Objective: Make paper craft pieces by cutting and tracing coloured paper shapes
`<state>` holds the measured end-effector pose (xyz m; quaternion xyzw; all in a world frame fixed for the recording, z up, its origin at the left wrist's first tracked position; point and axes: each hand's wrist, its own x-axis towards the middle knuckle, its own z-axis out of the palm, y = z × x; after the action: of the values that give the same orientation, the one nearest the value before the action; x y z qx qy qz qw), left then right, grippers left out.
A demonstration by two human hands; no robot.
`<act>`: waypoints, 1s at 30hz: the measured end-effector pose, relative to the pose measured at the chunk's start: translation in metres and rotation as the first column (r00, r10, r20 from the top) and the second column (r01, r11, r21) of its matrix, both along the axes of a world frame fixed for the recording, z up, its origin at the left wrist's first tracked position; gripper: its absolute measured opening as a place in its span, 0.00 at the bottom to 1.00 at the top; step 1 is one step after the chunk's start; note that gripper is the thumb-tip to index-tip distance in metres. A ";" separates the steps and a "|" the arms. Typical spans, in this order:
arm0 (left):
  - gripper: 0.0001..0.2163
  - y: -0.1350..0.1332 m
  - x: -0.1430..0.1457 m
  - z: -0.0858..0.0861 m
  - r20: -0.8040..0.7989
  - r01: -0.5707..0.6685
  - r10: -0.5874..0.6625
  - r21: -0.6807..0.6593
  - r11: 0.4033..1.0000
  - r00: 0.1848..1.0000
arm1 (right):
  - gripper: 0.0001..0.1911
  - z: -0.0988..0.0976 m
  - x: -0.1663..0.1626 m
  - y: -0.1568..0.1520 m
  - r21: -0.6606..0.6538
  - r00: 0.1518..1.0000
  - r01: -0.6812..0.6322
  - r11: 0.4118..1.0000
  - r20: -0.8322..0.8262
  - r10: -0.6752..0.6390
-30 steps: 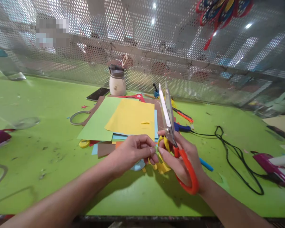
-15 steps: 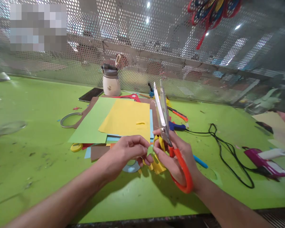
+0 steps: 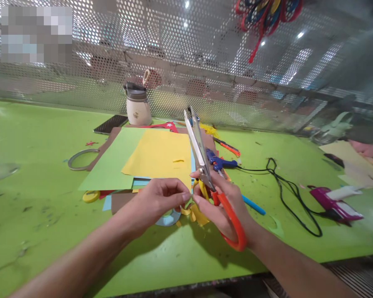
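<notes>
My right hand grips large scissors by their orange and yellow handles, with the steel blades pointing up and away, nearly closed. My left hand is curled in a pinch right beside the right fingers; what it pinches is too small to make out. Yellow paper scraps lie on the green table under both hands. Just beyond lies a stack of coloured paper sheets with a yellow sheet on top and a light green sheet beside it.
A white jar and a phone stand at the back by a perforated metal screen. A blue glue gun with a black cord, a blue pen, a tape ring and a magenta tool lie around.
The view has shifted, so everything slid left in frame. Both hands stay together; the small green piece seen between the fingers half a second ago no longer shows.
</notes>
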<state>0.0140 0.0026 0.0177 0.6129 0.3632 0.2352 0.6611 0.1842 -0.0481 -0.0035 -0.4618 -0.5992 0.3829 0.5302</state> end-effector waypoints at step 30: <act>0.10 0.007 -0.005 0.000 -0.007 0.046 -0.046 0.012 0.999 0.999 | 0.22 0.009 -0.001 -0.006 -0.051 1.000 -0.006 0.999 0.001 0.006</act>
<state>0.0092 0.0101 0.0174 0.6260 0.3499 0.2199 0.6613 0.1827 -0.0544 0.0057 -0.4736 -0.5910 0.3991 0.5169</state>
